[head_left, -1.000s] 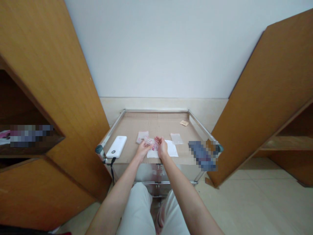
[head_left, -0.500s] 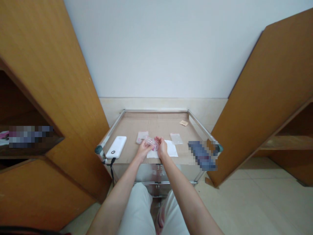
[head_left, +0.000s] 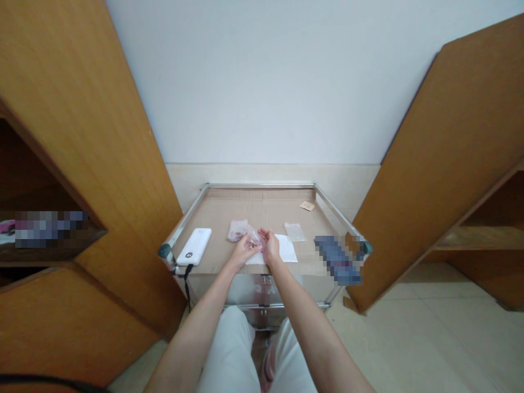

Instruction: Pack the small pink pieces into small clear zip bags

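My left hand and my right hand meet above a white paper sheet, which lies on the cardboard top of a steel cart. Between them is a small clear plastic bag with something pink inside. My left fingers pinch it. My right fingertips touch its other side, but I cannot tell if they grip it. A second bag with pink contents lies just beyond my left hand. An empty-looking clear bag lies beyond the paper.
A white power bank with a black cable lies at the left of the cardboard. A pixelated object lies at the right, and a small kraft tag at the back. Steel rails edge the cart, between tall wooden cabinet doors.
My hands have drawn slightly closer together, and the clear bag now sits more tightly between my fingers. The objects on the cardboard stay in place.
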The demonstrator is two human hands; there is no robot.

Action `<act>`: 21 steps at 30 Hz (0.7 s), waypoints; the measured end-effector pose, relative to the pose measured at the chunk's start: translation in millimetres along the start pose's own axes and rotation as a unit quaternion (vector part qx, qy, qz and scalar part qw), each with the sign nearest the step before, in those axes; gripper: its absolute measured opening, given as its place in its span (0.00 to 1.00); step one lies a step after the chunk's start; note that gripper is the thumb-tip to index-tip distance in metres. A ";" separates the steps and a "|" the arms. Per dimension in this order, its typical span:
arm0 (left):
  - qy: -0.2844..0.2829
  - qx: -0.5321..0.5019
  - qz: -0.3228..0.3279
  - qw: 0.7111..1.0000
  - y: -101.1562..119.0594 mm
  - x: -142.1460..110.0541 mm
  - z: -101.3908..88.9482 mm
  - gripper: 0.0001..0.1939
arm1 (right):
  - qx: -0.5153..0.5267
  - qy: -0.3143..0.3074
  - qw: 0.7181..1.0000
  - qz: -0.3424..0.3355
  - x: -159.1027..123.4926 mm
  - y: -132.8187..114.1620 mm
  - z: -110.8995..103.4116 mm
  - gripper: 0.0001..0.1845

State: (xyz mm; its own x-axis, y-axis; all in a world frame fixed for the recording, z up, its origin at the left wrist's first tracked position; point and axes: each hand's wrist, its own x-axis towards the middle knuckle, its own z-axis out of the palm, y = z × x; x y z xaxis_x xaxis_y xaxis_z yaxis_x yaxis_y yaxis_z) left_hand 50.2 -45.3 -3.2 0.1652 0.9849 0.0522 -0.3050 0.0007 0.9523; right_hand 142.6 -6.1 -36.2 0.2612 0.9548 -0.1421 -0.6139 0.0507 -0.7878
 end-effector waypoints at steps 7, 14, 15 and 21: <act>0.020 -0.035 -0.002 0.999 -1.6 1.2 -1.7 0.27 | -0.026 -0.009 1.000 0.000 -0.4 -0.6 -1.8 0.16; 0.029 -0.051 0.001 0.998 1.3 -0.8 1.3 0.29 | -0.033 0.006 0.999 0.000 -1.6 -1.4 -0.7 0.17; 0.032 -0.049 0.001 0.998 1.4 -0.8 1.7 0.29 | -0.031 0.007 0.999 0.004 -1.7 -1.4 -0.6 0.17; 0.055 -0.049 0.010 0.997 1.2 2.5 -0.2 0.24 | -0.010 -0.008 1.000 -0.010 -2.6 -2.4 -0.6 0.16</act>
State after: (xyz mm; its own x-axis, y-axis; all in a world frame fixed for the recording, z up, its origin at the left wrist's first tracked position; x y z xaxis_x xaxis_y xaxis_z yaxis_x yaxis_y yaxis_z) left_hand 50.1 -42.8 -2.0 0.0553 0.9980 0.0322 -0.3982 -0.0075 0.9173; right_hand 143.9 -8.9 -34.2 0.2614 0.9580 -0.1179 -0.5940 0.0634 -0.8020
